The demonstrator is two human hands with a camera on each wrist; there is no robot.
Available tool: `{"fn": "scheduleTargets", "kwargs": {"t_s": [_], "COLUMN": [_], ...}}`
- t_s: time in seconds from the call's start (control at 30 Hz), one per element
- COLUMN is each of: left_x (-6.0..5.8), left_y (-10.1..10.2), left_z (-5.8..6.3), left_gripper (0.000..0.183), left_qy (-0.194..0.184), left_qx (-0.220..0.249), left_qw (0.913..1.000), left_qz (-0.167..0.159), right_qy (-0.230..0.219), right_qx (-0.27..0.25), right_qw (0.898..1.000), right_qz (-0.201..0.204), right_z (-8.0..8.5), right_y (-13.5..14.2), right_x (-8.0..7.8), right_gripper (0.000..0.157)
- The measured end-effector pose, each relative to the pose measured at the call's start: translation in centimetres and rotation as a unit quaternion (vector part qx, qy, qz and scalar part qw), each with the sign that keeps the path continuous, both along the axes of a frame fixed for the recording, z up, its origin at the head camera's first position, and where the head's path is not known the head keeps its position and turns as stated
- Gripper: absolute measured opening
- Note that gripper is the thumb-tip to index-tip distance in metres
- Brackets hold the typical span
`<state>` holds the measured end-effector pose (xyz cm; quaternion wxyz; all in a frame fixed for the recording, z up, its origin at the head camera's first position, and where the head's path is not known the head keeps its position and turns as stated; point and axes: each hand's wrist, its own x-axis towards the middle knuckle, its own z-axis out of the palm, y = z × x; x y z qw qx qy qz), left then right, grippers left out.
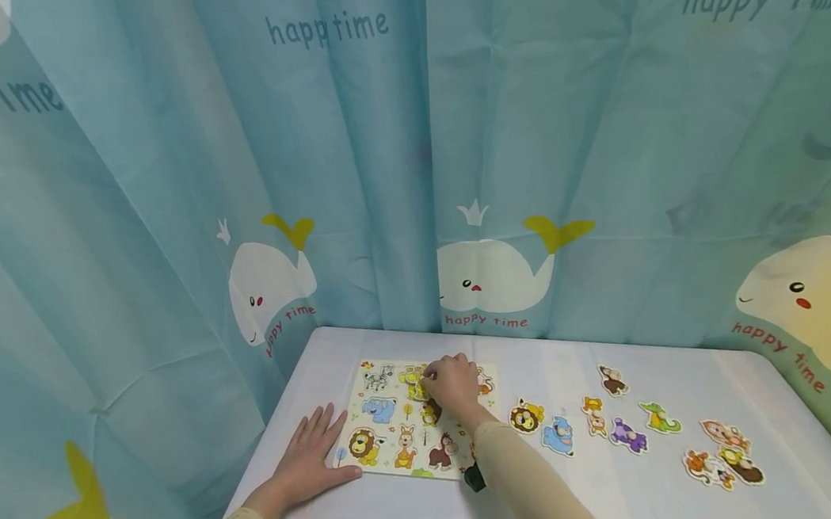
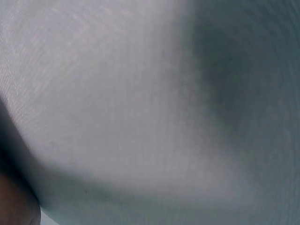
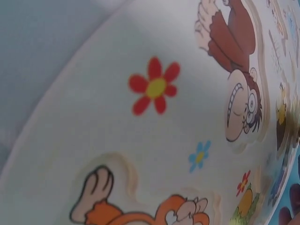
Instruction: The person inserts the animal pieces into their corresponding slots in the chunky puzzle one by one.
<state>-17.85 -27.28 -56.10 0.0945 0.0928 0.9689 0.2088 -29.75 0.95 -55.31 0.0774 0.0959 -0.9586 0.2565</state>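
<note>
A white animal puzzle board (image 1: pixel 381 465) lies on the table, with zebra, elephant, lion, kangaroo and monkey pictures in shallow cut-outs. At its top middle, my right hand (image 1: pixel 452 384) pinches a yellow animal puzzle piece (image 1: pixel 413 383) over a yellow picture; the fingers partly cover it. My left hand (image 1: pixel 311 452) rests flat at the board's left edge, fingers spread and thumb by the lower left corner. In the right wrist view, the board's monkey picture (image 3: pixel 241 105) shows close up, with fingertips at the far right edge. The left wrist view is mostly blurred pale cloth.
Right of the board lie loose pieces: a lion (image 1: pixel 527 416), a blue elephant (image 1: pixel 558 436), a purple hippo (image 1: pixel 628 436), a green crocodile (image 1: pixel 658 418) and several others. Some pieces overlap at the far right (image 1: pixel 727 455). A blue whale-print curtain (image 1: pixel 382 174) hangs behind the white table (image 1: pixel 580 503).
</note>
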Motion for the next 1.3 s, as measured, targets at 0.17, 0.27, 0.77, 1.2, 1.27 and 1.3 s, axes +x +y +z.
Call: {"fn": "scheduleTargets", "kwargs": {"t_s": [0.17,0.27,0.77,1.2,1.27,1.3], "left_x": [0.0,0.0,0.0,0.2,0.1,0.1], "left_y": [0.2,0.2,0.0,0.1,0.1,0.1], "left_z": [0.0,-0.1,-0.5,-0.2,-0.2,-0.2], "left_gripper": [0.11,0.111,0.112,0.111,0.111,0.111], "left_qy": [0.004,0.008,0.017,0.014,0.01,0.008], "left_qx": [0.002,0.002,0.009,0.002,0.0,-0.002], "left_qw": [1.0,1.0,0.9998,0.9999,0.9999,1.0], "left_qz": [-0.001,-0.001,0.004,0.005,0.004,0.004], "right_qy": [0.011,0.016,0.0,0.002,0.001,0.001], "right_qx": [-0.005,-0.004,-0.005,-0.009,-0.006,-0.003], "right_qw": [1.0,1.0,1.0,1.0,1.0,1.0], "right_qz": [0.003,0.003,0.001,0.006,0.005,0.005], "right_z": [0.2,0.2,0.0,0.2,0.1,0.1], "right_y": [-0.2,-0.3,-1.2,-1.5,-1.6,-1.6], "right_x": [0.2,0.3,-0.1,0.0,0.0,-0.1], "right_gripper": [0.009,0.009,0.011,0.011,0.011,0.012]}}
